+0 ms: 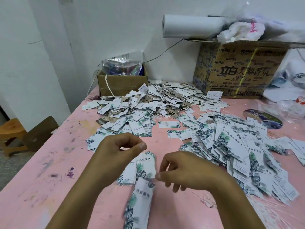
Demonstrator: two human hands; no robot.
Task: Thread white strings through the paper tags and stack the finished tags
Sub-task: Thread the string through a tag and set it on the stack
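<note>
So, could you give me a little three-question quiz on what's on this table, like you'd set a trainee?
1. True or false: the white roll lies on top of the large printed carton.
2. What colour is the table top? A green, B pink, C grey.
3. Fill the gap: the left hand and right hand hover above a small stack of leaf-printed paper ____.

Key: 1 true; 2 B; 3 tags.
</note>
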